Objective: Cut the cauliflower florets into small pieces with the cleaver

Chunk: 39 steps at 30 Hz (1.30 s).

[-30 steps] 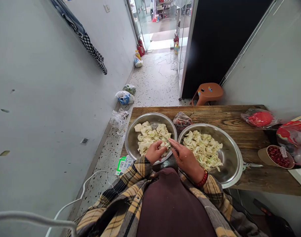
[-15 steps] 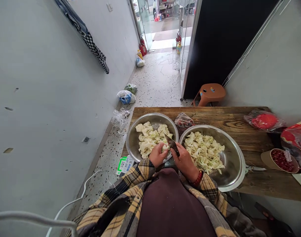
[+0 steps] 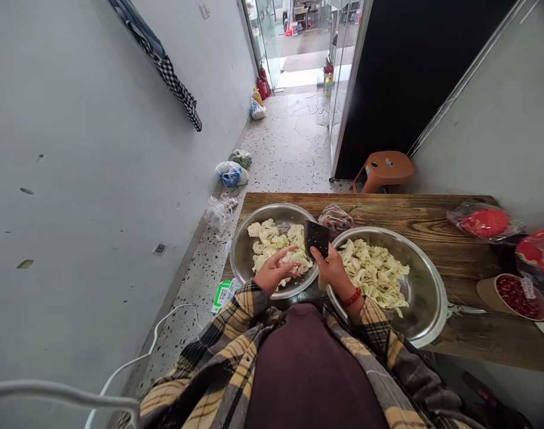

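My right hand (image 3: 334, 272) grips a dark-bladed kitchen knife (image 3: 317, 237), its broad blade turned up and flecked with small white bits. Over the near side of the left steel bowl (image 3: 239, 253), my left hand (image 3: 276, 271) is open with its fingers apart. Cauliflower florets (image 3: 272, 241) lie in that bowl, just beyond my left fingers. The right steel bowl (image 3: 426, 310), beside my right hand, contains a larger heap of cut cauliflower (image 3: 374, 274).
Both bowls stand on a wooden table (image 3: 423, 208). A bag of dark red contents (image 3: 336, 219) sits behind them. At the right are scissors (image 3: 468, 310), a tub of red pieces (image 3: 517, 296) and a red wrapped item (image 3: 485, 222). An orange stool (image 3: 385, 170) stands beyond the table.
My left hand has opened and moved slightly left, without the cauliflower piece it held. The knife has tipped from slanting over the left hand to upright, its broad side showing.
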### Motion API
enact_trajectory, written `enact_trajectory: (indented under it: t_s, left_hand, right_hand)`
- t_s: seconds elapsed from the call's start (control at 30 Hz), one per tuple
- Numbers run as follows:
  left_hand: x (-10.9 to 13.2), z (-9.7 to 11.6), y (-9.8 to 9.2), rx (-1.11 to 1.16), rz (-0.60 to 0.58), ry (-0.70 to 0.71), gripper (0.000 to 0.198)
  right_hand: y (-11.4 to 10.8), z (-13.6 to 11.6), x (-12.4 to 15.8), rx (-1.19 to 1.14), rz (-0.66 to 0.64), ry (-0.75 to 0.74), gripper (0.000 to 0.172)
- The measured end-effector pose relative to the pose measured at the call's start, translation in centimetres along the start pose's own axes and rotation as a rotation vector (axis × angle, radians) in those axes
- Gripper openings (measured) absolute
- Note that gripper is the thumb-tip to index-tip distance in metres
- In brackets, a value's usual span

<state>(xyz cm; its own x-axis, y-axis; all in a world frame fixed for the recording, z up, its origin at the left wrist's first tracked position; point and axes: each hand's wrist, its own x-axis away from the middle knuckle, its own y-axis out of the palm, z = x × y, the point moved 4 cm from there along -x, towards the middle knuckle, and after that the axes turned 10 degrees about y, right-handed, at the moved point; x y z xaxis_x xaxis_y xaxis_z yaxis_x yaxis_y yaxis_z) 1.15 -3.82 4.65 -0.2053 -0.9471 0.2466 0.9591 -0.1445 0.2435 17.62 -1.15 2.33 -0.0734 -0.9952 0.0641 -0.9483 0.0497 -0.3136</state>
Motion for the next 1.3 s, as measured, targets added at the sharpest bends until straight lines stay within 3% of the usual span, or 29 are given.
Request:
enact_trajectory:
  t_s: [0.17,0.4,0.77,1.3]
  left_hand:
    - [0.2,-0.1,-0.5,0.213,0.042,-0.050,0.061]
    - [0.1,-0.5,0.3,0.187,0.025,-0.036,0.048]
    - [-0.5,0.0,1.3,-0.182,0.074,0.267,0.046]
    - [0.0,0.5,1.9,-0.350,0.029,0.370,0.042]
  right_hand:
    - [-1.8,-1.2,1.1,-0.027,-0.099,0.056,0.038]
    - [-3.3,-3.5,3.5,0.025,-0.268,0.143,0.036]
    - [-4.2,-3.7,5.0,-0.012,-0.229,0.222,0.042]
    - [-4.9,-3.2,5.9,0.010,-0.233,0.199,0.046]
